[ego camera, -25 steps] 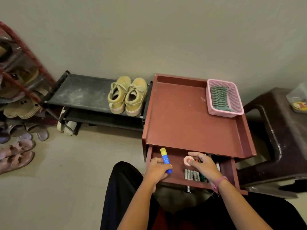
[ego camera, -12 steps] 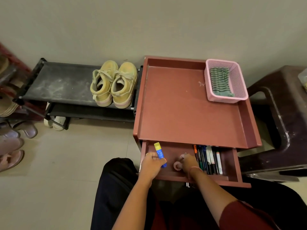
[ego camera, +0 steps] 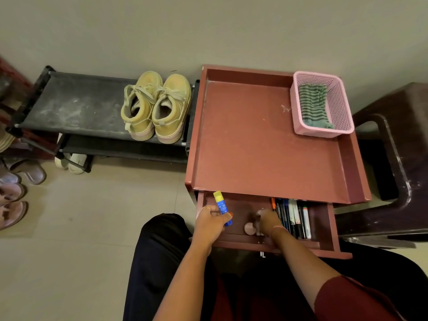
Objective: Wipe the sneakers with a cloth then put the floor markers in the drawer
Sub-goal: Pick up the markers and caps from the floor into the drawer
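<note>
The red cabinet's drawer (ego camera: 324, 230) is pulled out towards me. Several markers and pens (ego camera: 292, 218) lie side by side in its right half. My left hand (ego camera: 211, 222) grips a blue and yellow glue stick (ego camera: 221, 206) upright over the drawer's left end. My right hand (ego camera: 266, 222) is down inside the drawer, fingers curled against a small pink tape roll (ego camera: 249, 228) on the drawer floor. A pair of yellow sneakers (ego camera: 157, 107) stands on the black shoe rack (ego camera: 69, 105). A green striped cloth (ego camera: 312, 105) lies in the pink basket (ego camera: 324, 133).
The cabinet top (ego camera: 254, 135) has raised edges, and the basket sits in its far right corner. A dark brown plastic stool (ego camera: 398, 158) stands to the right. White shoes (ego camera: 69, 161) sit under the rack, and sandals (ego camera: 11, 205) lie on the floor at left.
My right hand lowered the tape roll from above the drawer onto its floor, uncovering the markers. My left hand kept the glue stick in place. The view shifted a little.
</note>
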A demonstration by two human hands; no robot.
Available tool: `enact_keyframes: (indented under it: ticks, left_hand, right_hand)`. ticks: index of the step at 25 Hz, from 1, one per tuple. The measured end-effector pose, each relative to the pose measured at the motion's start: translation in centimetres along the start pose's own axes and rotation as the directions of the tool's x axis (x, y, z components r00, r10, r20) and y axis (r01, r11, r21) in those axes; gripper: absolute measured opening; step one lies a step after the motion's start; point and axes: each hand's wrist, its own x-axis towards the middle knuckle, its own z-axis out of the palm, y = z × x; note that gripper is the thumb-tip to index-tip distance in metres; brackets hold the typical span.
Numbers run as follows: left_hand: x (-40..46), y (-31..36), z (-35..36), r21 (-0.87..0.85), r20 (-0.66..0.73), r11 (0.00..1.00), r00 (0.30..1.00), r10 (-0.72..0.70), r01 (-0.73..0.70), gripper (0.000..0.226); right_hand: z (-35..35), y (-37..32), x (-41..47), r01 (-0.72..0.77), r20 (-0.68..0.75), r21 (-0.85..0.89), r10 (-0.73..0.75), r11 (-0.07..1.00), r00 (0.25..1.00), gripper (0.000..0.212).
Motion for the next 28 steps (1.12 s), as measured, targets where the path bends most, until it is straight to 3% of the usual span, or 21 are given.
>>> enact_keyframes:
  ticks: [1, 3, 5, 9, 13, 16, 18, 21, 24, 28]
  left_hand:
    - [0.1, -0.1, 0.0, -0.011, 0.008, 1.000, 1.000, -0.001, 0.001, 0.017]
    - [0.2, -0.2, 0.1, -0.024, 0.036, 1.000, 0.999, 0.005, -0.004, 0.020]
    - [0.1, -0.3, 0.4, -0.011, 0.072, 1.000, 0.997, 0.019, -0.018, 0.021]
    - [-0.3, -0.2, 1.2, 0.102, 0.135, 0.992, 0.989, 0.059, -0.073, 0.013]
    - [-0.7, -0.5, 1.6, 0.232, 0.174, 0.967, 0.982, 0.068, -0.108, 0.022]
    - [-0.6, -0.4, 0.9, 0.061, 0.093, 0.996, 0.994, 0.056, -0.062, 0.030]
    - [-0.5, -0.1, 0.1, -0.136, -0.009, 0.990, 0.999, 0.046, -0.047, 0.025]
    - [-0.6, 0.3, -0.9, -0.335, -0.067, 0.942, 0.998, -0.006, -0.017, 0.018]
    - [-0.4, 0.2, -1.3, -0.393, -0.101, 0.919, 0.994, -0.033, -0.009, 0.018]
    - [0.1, 0.4, -1.4, -0.440, -0.106, 0.898, 0.992, -0.072, 0.019, 0.017]
  right_hand:
    - [-0.8, -0.3, -0.4, -0.021, -0.042, 0.152, 0.028, 0.988, 0.999, 0.028]
    - [-2.8, -1.5, -2.0, -0.036, -0.038, 0.543, 0.067, 0.839, 0.997, 0.024]
    - [-4.4, -2.7, -4.0, -0.046, 0.061, 0.720, 0.002, 0.693, 0.998, 0.021]
    - [-5.3, -4.9, -7.3, 0.006, 0.189, 0.680, -0.183, 0.733, 0.965, 0.034]
    - [-4.1, -5.2, -7.1, 0.037, 0.137, 0.658, -0.168, 0.752, 0.976, 0.029]
    - [-3.9, -3.4, -5.1, 0.045, 0.072, 0.641, -0.119, 0.766, 0.990, 0.029]
    - [-4.1, -1.8, -3.4, 0.069, -0.015, 0.467, -0.070, 0.882, 0.997, 0.028]
    - [-4.0, 0.1, -0.9, 0.069, -0.041, -0.012, -0.070, 0.998, 0.997, 0.021]
    - [-3.4, 0.4, 0.7, 0.051, -0.050, -0.329, -0.071, 0.943, 0.996, 0.023]
    - [-2.1, -0.3, 2.1, 0.065, -0.025, -0.511, -0.090, 0.857, 0.996, 0.026]
